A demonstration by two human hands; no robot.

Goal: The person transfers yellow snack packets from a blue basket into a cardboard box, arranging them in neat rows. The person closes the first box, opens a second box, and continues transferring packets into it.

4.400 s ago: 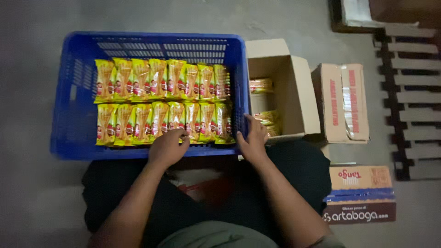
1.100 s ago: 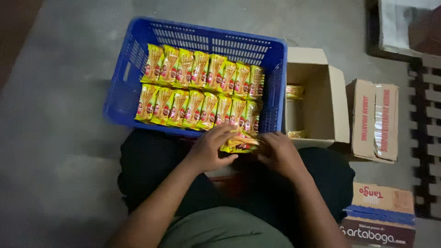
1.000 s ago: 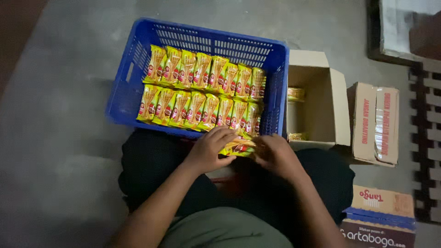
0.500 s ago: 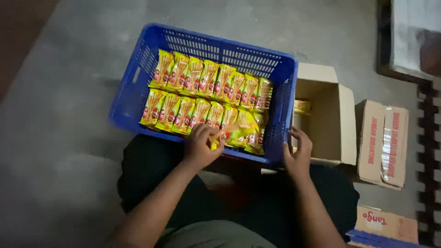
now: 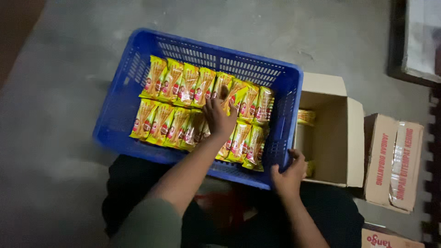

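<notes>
A blue plastic crate point(image 5: 138, 59) sits on the floor in front of me, filled with two rows of yellow snack packets point(image 5: 177, 85). My left hand point(image 5: 217, 115) reaches into the crate and rests on the packets near the middle right, fingers spread over them. My right hand point(image 5: 289, 174) grips the crate's near right corner rim. Whether my left hand grips a packet is hidden under the palm.
An open cardboard box point(image 5: 337, 133) stands right of the crate with a few yellow packets point(image 5: 306, 117) inside. A sealed carton point(image 5: 395, 160) lies further right, another carton point(image 5: 390, 239) at the bottom right. Grey concrete floor surrounds the crate.
My left hand has moved forward from the crate's near edge onto the packets in the middle. My right hand went from the packets to the crate's corner rim. The view shifted.
</notes>
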